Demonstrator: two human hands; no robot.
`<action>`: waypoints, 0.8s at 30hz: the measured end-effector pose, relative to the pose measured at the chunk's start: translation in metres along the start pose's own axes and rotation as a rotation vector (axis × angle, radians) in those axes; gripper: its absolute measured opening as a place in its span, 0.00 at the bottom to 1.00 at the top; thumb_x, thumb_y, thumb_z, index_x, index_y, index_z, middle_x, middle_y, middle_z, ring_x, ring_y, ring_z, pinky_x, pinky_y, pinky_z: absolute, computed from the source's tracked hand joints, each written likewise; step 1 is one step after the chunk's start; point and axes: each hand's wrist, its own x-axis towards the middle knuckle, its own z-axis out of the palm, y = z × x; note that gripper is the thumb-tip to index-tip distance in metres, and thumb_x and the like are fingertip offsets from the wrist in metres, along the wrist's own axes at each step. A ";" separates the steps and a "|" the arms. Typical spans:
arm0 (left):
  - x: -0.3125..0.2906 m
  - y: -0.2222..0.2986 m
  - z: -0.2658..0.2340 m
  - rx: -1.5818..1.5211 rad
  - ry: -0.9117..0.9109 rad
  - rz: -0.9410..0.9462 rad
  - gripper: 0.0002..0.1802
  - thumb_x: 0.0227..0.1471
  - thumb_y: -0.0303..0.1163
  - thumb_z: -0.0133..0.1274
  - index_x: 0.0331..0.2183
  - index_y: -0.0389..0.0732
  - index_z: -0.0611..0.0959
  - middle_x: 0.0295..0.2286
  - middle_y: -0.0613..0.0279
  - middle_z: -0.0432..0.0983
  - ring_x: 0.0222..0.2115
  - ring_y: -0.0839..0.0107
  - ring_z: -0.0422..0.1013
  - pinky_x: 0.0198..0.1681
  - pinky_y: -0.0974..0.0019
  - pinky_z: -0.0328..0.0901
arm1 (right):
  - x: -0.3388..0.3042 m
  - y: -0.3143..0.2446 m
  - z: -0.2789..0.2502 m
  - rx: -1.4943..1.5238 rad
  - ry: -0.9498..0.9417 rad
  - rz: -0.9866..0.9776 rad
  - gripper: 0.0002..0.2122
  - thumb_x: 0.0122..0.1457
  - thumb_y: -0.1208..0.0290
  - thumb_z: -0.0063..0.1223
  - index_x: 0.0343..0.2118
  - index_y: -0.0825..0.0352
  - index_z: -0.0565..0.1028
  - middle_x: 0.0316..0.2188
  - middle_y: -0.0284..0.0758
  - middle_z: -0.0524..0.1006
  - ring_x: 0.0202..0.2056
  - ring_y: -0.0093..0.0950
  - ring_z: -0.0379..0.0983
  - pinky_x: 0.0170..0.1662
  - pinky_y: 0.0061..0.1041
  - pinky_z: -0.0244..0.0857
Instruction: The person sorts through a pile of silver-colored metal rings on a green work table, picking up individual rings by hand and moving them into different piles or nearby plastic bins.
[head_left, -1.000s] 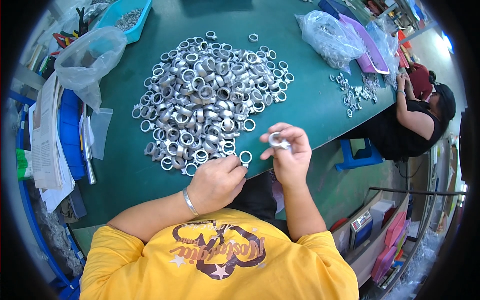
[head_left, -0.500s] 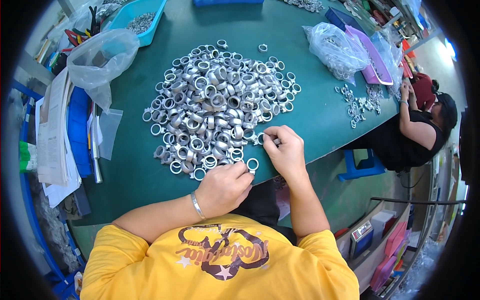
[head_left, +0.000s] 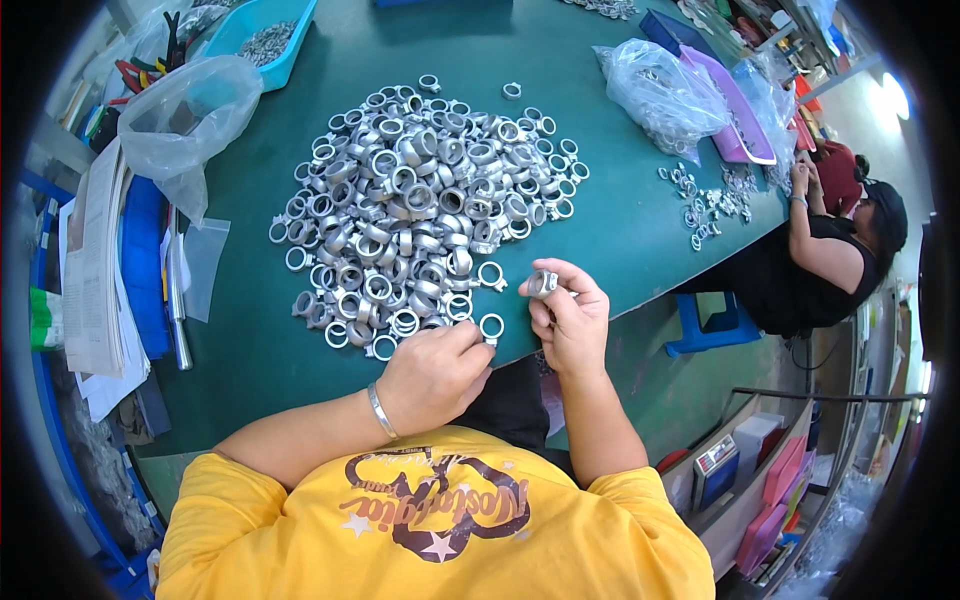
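Ring (head_left: pixel 545 285), light and stiff I judged, suited a rim hold; right hand (head_left: pixel 576 322) pinched it, what left hand (head_left: pixel 432 372) gripped I couldn't tell.

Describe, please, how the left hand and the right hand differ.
The right hand holds a metal ring; the left hand is curled by the pile of rings, its fingertips hidden. The left has a silver-coloured bangle at its wrist; the right shows none. Both hands are ungloved, with bent fingers.
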 end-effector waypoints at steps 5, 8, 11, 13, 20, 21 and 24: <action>0.001 0.000 0.000 -0.010 0.008 0.000 0.10 0.38 0.27 0.60 0.29 0.42 0.79 0.27 0.62 0.70 0.24 0.64 0.71 0.27 0.65 0.66 | 0.002 -0.007 -0.004 0.135 -0.029 0.197 0.09 0.56 0.82 0.45 0.39 0.72 0.75 0.25 0.39 0.77 0.15 0.14 0.60 0.14 0.11 0.47; 0.002 0.001 0.000 -0.016 0.020 0.011 0.10 0.38 0.27 0.60 0.28 0.42 0.79 0.27 0.62 0.71 0.23 0.65 0.71 0.25 0.65 0.66 | 0.001 -0.009 -0.007 0.212 -0.076 0.199 0.09 0.56 0.83 0.45 0.39 0.73 0.75 0.25 0.39 0.76 0.15 0.14 0.59 0.14 0.12 0.47; 0.002 0.001 0.000 -0.018 0.034 0.023 0.10 0.37 0.27 0.61 0.28 0.41 0.79 0.27 0.62 0.71 0.23 0.65 0.71 0.25 0.65 0.66 | -0.005 -0.011 -0.010 0.169 -0.083 0.133 0.09 0.56 0.83 0.45 0.39 0.73 0.74 0.25 0.39 0.77 0.15 0.14 0.60 0.14 0.11 0.48; 0.002 0.000 0.001 0.003 0.029 0.023 0.10 0.37 0.26 0.61 0.28 0.41 0.79 0.27 0.62 0.71 0.23 0.65 0.71 0.25 0.65 0.66 | -0.009 -0.012 -0.014 0.137 -0.071 0.107 0.10 0.56 0.84 0.45 0.39 0.73 0.74 0.26 0.39 0.77 0.15 0.14 0.60 0.14 0.11 0.49; 0.005 0.002 0.000 0.010 0.039 0.028 0.10 0.36 0.25 0.61 0.27 0.40 0.79 0.26 0.62 0.71 0.22 0.65 0.71 0.25 0.66 0.65 | -0.020 -0.018 -0.031 0.064 -0.040 0.036 0.10 0.56 0.84 0.45 0.40 0.74 0.75 0.27 0.39 0.77 0.16 0.13 0.61 0.16 0.11 0.50; 0.005 0.003 0.000 0.013 0.037 0.023 0.10 0.36 0.25 0.61 0.27 0.40 0.79 0.26 0.62 0.71 0.23 0.65 0.71 0.25 0.66 0.65 | -0.022 -0.018 -0.032 0.055 -0.042 0.022 0.09 0.56 0.83 0.45 0.40 0.74 0.75 0.27 0.38 0.77 0.16 0.13 0.61 0.16 0.11 0.51; 0.005 0.004 -0.001 0.009 0.035 0.026 0.10 0.35 0.25 0.61 0.27 0.40 0.79 0.26 0.62 0.71 0.23 0.65 0.71 0.25 0.66 0.65 | -0.024 -0.019 -0.035 0.003 -0.024 -0.006 0.09 0.56 0.83 0.46 0.40 0.74 0.75 0.26 0.38 0.77 0.17 0.13 0.61 0.17 0.11 0.51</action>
